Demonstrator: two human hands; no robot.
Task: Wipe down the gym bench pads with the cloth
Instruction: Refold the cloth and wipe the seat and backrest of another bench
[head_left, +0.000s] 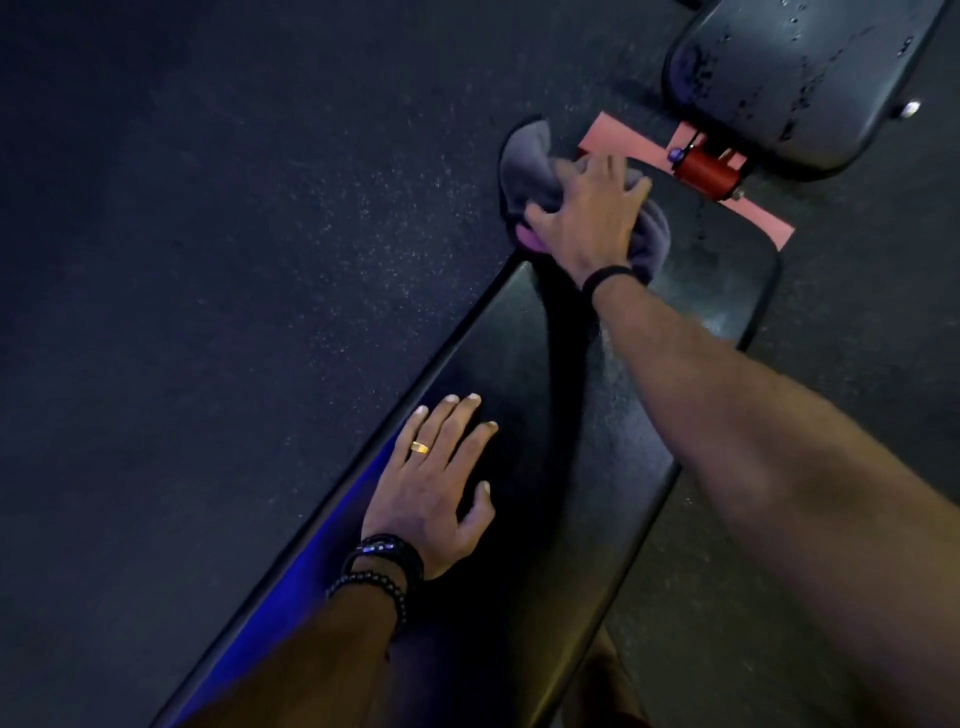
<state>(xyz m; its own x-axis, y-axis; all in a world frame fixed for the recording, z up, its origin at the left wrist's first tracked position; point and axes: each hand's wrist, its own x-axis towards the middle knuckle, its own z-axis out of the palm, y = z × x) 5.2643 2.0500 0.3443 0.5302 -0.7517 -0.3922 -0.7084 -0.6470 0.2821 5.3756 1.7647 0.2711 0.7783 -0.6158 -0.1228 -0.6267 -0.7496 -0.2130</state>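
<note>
A long black bench pad (550, 415) runs diagonally from the lower left to the upper right. My right hand (592, 213) presses a bunched grey cloth (530, 166) onto the pad's far left corner, fingers spread over it. Part of the cloth hangs past the pad's edge. My left hand (441, 478) rests flat on the pad's near left side with straight fingers, holding nothing. A second, smaller black pad (800, 78) lies beyond, at the upper right, speckled with droplets.
A red metal hinge (706, 171) and red frame plate (769, 223) join the two pads. Dark speckled rubber floor (208, 260) surrounds the bench on both sides.
</note>
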